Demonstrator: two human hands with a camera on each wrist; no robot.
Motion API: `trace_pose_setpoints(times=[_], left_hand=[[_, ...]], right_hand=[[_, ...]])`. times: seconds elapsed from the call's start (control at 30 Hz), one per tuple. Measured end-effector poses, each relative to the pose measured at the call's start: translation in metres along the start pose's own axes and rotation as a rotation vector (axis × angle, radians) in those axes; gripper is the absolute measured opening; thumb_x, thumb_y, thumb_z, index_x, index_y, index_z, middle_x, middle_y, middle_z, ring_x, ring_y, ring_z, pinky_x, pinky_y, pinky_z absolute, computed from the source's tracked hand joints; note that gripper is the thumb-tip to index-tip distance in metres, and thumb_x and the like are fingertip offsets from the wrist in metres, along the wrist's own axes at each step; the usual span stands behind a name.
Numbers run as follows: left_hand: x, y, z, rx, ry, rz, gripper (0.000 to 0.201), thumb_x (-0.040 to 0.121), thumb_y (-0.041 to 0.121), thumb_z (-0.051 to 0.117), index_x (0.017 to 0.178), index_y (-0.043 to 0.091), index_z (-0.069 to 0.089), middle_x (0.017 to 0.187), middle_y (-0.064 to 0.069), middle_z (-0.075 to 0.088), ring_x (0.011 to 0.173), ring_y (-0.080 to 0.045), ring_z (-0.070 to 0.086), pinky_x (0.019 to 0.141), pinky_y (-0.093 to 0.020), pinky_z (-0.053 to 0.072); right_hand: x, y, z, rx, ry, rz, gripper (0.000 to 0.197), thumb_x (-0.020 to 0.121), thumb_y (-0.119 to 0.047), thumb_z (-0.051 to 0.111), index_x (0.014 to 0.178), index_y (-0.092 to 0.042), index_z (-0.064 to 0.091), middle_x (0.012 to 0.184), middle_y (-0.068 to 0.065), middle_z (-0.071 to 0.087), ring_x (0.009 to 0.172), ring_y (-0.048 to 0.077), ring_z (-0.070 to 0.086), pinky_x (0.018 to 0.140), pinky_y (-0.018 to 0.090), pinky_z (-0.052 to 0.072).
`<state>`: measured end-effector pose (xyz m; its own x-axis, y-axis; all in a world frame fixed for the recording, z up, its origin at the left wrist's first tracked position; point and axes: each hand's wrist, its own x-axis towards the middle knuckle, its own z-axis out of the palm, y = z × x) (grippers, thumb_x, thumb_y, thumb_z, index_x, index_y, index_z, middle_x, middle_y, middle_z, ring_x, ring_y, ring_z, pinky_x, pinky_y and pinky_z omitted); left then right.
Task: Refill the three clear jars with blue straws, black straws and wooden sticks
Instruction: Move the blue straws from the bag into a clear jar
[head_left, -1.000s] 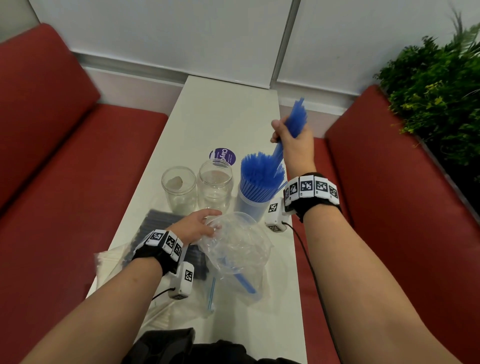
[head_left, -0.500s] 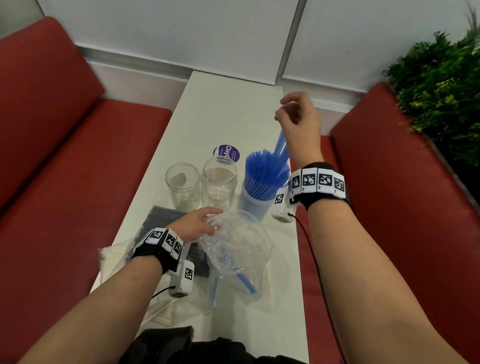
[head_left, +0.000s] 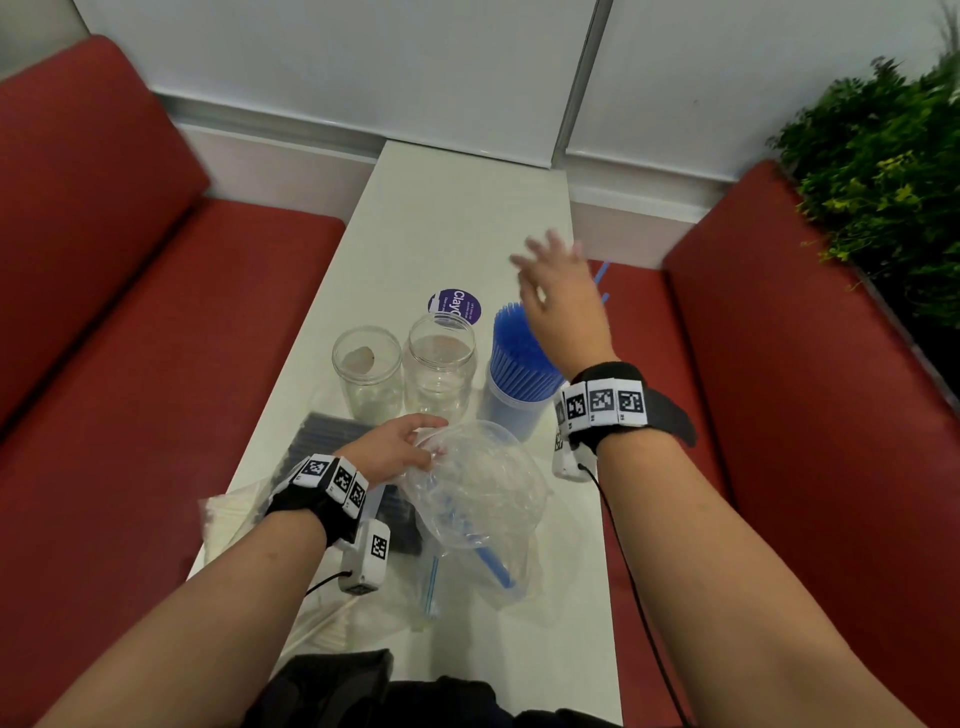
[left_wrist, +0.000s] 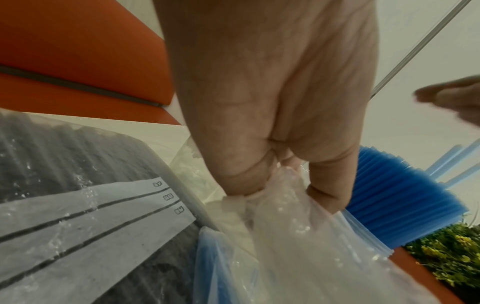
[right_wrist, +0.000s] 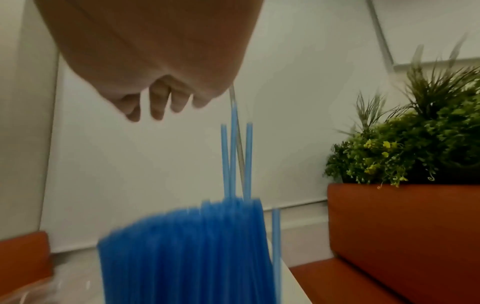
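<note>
On the counter: jar packed with blue straws.
Right hand: above them, grip apart, empty.
Left hand: grip clamped on plastic bag.

Three jars stood in a row on the table; the bag lay before them.

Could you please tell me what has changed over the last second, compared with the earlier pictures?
The right hand has let go of the bunch of blue straws it held a second ago; they now stand in the right jar, a few sticking up higher, and the hand hovers open above them. The left hand still grips the clear bag. The two other jars stay unfilled.
</note>
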<state>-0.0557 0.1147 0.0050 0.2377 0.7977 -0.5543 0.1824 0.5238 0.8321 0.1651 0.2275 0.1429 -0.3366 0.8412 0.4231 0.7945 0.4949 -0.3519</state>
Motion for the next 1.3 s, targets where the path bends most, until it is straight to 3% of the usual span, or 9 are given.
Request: trace_pose_setpoints(times=[0.07, 0.13, 0.3, 0.5, 0.73, 0.83, 0.93, 1.2, 1.3], left_hand=[[0.001, 0.000, 0.000, 0.007, -0.004, 0.006, 0.066, 0.083, -0.017, 0.060, 0.139, 0.018, 0.054, 0.121, -0.017, 0.068, 0.110, -0.027, 0.068, 0.096, -0.044, 0.056], [0.003, 0.000, 0.000, 0.015, -0.002, 0.011, 0.066, 0.083, -0.017, 0.060, 0.139, 0.018, 0.054, 0.121, -0.016, 0.068, 0.110, -0.026, 0.068, 0.098, -0.045, 0.055], [0.006, -0.001, 0.000, 0.045, -0.003, 0.013, 0.063, 0.082, -0.014, 0.063, 0.130, 0.026, 0.059, 0.121, -0.016, 0.069, 0.114, -0.032, 0.066, 0.103, -0.053, 0.050], [0.006, -0.004, -0.004, 0.037, 0.005, 0.008, 0.064, 0.082, -0.013, 0.064, 0.134, 0.024, 0.058, 0.118, -0.015, 0.071, 0.112, -0.032, 0.067, 0.103, -0.055, 0.050], [0.004, -0.005, -0.003, 0.038, 0.030, 0.017, 0.060, 0.081, -0.003, 0.070, 0.131, 0.029, 0.059, 0.114, -0.014, 0.072, 0.111, -0.036, 0.067, 0.102, -0.056, 0.049], [0.002, -0.003, -0.002, 0.024, 0.043, 0.021, 0.061, 0.074, 0.025, 0.082, 0.129, 0.035, 0.060, 0.118, -0.015, 0.070, 0.110, -0.037, 0.068, 0.102, -0.055, 0.050], [0.000, -0.003, -0.001, 0.035, 0.056, 0.029, 0.059, 0.075, 0.051, 0.080, 0.129, 0.038, 0.061, 0.121, -0.004, 0.070, 0.115, -0.022, 0.066, 0.105, -0.048, 0.050], [-0.003, -0.001, 0.003, 0.035, 0.122, 0.044, 0.045, 0.097, 0.057, 0.051, 0.134, 0.033, 0.061, 0.133, 0.007, 0.062, 0.129, -0.014, 0.054, 0.114, -0.044, 0.039], [-0.002, -0.003, 0.004, 0.086, 0.116, 0.060, 0.046, 0.099, 0.055, 0.050, 0.137, 0.031, 0.059, 0.135, 0.005, 0.062, 0.128, -0.015, 0.054, 0.115, -0.046, 0.038]], right_hand=[[0.011, 0.004, -0.016, -0.093, 0.270, 0.096, 0.036, 0.104, -0.017, 0.044, 0.134, -0.011, 0.063, 0.152, 0.011, 0.050, 0.152, 0.031, 0.026, 0.125, 0.043, -0.002], [0.014, 0.012, -0.023, -0.176, 0.296, 0.264, 0.044, 0.107, -0.030, 0.038, 0.145, -0.013, 0.051, 0.161, 0.010, 0.036, 0.156, 0.032, 0.013, 0.124, 0.043, -0.009], [-0.005, 0.024, 0.014, -0.049, -0.189, 0.421, 0.074, 0.107, -0.051, 0.029, 0.161, -0.004, 0.011, 0.170, 0.013, 0.005, 0.157, 0.030, -0.005, 0.127, 0.043, -0.001], [-0.029, 0.028, 0.046, -0.154, -0.425, 0.403, 0.073, 0.107, -0.054, 0.025, 0.161, -0.006, 0.014, 0.170, 0.011, 0.008, 0.157, 0.029, -0.001, 0.127, 0.045, -0.002], [-0.007, 0.031, 0.011, -0.110, 0.008, 0.487, 0.068, 0.106, -0.055, 0.029, 0.161, -0.016, 0.022, 0.169, 0.011, 0.013, 0.156, 0.035, -0.002, 0.124, 0.054, -0.005], [-0.029, 0.021, 0.026, -0.004, -0.058, 0.650, 0.074, 0.104, -0.061, 0.029, 0.162, -0.019, 0.014, 0.170, 0.011, 0.004, 0.155, 0.039, -0.007, 0.123, 0.056, -0.007], [-0.057, 0.015, 0.046, 0.045, -0.249, 0.598, 0.075, 0.105, -0.058, 0.031, 0.163, -0.016, 0.009, 0.170, 0.013, 0.001, 0.155, 0.036, -0.008, 0.126, 0.050, -0.001], [-0.039, 0.023, 0.033, 0.080, 0.046, 0.658, 0.066, 0.106, -0.052, 0.033, 0.161, -0.017, 0.021, 0.169, 0.014, 0.011, 0.155, 0.040, 0.002, 0.125, 0.051, 0.006], [-0.053, 0.021, 0.044, 0.191, -0.093, 0.661, 0.072, 0.107, -0.050, 0.035, 0.162, -0.011, 0.011, 0.169, 0.016, 0.001, 0.155, 0.036, -0.007, 0.126, 0.047, 0.004]])
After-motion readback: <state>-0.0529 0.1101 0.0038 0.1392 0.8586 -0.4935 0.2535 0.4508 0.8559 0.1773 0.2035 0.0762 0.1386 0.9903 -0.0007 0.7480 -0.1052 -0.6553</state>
